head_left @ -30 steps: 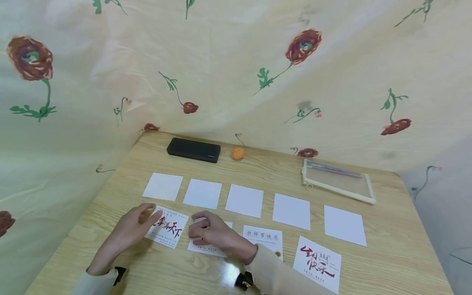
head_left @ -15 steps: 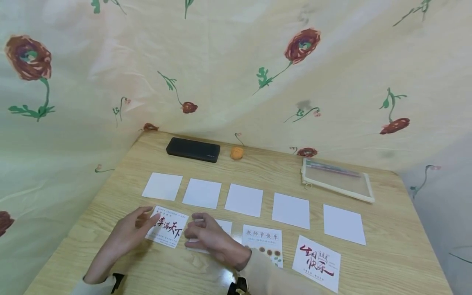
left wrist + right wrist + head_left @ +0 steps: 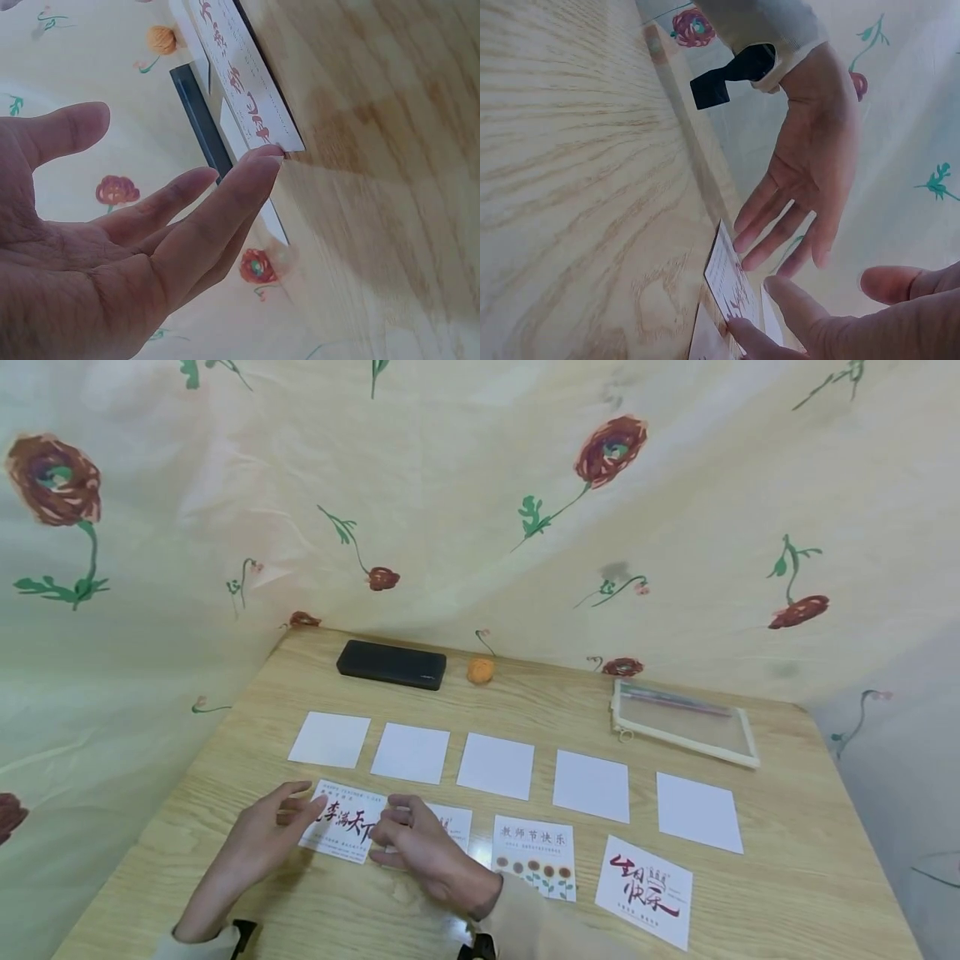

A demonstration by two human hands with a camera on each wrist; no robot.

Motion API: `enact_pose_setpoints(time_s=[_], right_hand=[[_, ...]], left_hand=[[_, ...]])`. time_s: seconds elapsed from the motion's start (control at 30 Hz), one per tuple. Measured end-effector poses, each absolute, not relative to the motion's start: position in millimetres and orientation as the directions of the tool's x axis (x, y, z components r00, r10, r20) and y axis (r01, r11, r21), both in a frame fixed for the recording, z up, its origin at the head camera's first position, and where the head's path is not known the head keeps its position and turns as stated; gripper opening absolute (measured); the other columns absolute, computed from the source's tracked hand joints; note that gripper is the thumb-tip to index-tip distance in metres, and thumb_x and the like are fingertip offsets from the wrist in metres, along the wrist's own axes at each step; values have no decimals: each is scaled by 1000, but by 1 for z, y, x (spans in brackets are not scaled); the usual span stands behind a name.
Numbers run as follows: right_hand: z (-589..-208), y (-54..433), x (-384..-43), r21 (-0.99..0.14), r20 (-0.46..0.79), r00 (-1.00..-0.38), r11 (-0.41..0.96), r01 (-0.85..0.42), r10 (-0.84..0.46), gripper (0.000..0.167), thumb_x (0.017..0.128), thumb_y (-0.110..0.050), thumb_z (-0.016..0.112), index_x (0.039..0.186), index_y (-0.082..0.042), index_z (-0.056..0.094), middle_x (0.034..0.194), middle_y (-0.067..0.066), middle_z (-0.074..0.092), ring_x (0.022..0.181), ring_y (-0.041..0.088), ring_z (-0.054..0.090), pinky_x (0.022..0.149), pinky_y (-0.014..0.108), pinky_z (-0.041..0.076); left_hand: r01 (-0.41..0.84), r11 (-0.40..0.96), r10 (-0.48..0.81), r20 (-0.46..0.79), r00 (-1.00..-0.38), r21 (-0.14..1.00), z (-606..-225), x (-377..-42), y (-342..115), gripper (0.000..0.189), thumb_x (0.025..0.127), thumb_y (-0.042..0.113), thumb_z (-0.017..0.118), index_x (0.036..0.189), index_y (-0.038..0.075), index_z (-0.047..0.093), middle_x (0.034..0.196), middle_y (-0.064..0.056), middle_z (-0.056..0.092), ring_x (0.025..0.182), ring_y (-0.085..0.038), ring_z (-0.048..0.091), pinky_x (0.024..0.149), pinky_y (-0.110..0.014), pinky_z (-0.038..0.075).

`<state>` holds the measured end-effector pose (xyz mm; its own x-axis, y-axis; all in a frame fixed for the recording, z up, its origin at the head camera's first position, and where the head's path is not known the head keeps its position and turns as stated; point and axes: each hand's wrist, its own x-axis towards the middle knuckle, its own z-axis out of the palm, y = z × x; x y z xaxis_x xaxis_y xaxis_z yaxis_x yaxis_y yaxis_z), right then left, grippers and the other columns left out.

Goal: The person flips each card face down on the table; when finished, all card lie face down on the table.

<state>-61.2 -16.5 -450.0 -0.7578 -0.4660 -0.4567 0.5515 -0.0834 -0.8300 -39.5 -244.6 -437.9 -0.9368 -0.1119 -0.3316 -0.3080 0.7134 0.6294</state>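
A white card with red and black lettering (image 3: 347, 820) lies flat on the wooden table at the left end of the near row. My left hand (image 3: 255, 839) is at its left edge, and in the left wrist view a fingertip (image 3: 271, 151) touches the card's corner. At its right edge is my right hand (image 3: 435, 853), fingers loosely bent and thumb apart, reaching over a second printed card (image 3: 456, 827) that it partly hides. In the right wrist view, both hands' fingertips meet the first card (image 3: 726, 274) from opposite sides. Neither hand grips anything.
Farther right in the near row lie a sunflower card (image 3: 534, 852) and a red-lettered card (image 3: 645, 893). Behind runs a row of several blank white cards (image 3: 495, 766). At the back are a black case (image 3: 392, 664), an orange ball-like object (image 3: 481, 671) and a clear zip pouch (image 3: 686, 718).
My right hand has shifted left and slightly nearer, uncovering the sunflower card and overlapping the first card's right edge. The first card has slid slightly right. My left hand has barely moved.
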Motion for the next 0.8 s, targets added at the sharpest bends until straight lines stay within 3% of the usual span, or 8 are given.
enact_pose_setpoints(time_s=[0.47,0.8], right_hand=[[-448,-19,-60,-817,-450,-781,-153,556,-433,79,88,2,59,157,9,23,155,32,36,125,35,58,98,44,61],[-446,-14,-70,-845,-406,-788,-138,516,-463,59,102,-9,59,154,5,34,138,27,58,111,27,68,99,41,61]], left_hand=[[-268,736,-111,-280,-954,622,-437,-40,-241,70,104,53,58,150,1,50,136,-34,64,116,-49,69,88,-54,62],[-264,734,-66,-322,-945,625,-435,-41,-235,76,101,59,60,152,3,49,141,-32,62,121,-47,68,94,-56,60]])
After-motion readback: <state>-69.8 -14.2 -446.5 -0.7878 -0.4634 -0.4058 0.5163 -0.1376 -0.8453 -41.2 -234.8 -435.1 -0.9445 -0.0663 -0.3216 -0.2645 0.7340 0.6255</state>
